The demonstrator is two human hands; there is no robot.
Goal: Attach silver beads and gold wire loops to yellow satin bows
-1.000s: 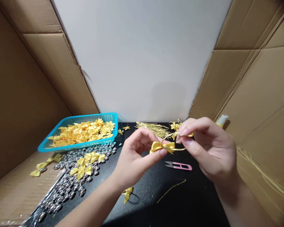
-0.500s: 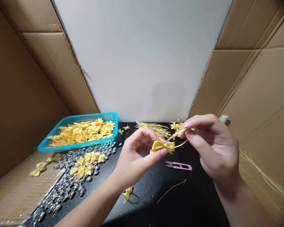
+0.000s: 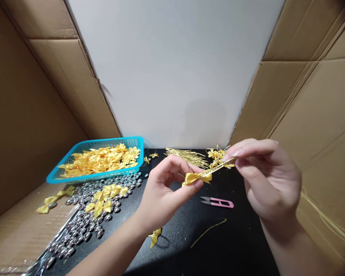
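My left hand [image 3: 166, 188] pinches a yellow ribbon bow [image 3: 192, 178] between thumb and fingers, above the black table. From the bow's middle a gold cord [image 3: 218, 167] runs up to the right, its strands lying close together. My right hand [image 3: 266, 172] is closed on the far end of this cord between thumb and forefinger. Below the hands lie pink thread snips [image 3: 218, 202] and a loose bit of gold thread [image 3: 208, 231]. Another yellow bow [image 3: 155, 237] with a thin loop rests under my left wrist, partly hidden.
A blue basket [image 3: 53, 178] of yellow bows stands at the left. Silver beads [image 3: 83, 226] are strewn in front of it, with a few bows [image 3: 99, 207] on top. Cut gold cords [image 3: 184, 155] and looped bows [image 3: 215, 155] lie at the back. Cardboard walls [image 3: 319, 115] flank the table.
My right hand has moved slightly right, drawing the cord out. The cord's open loop has narrowed into straight strands. My left hand keeps the bow nearly in place.
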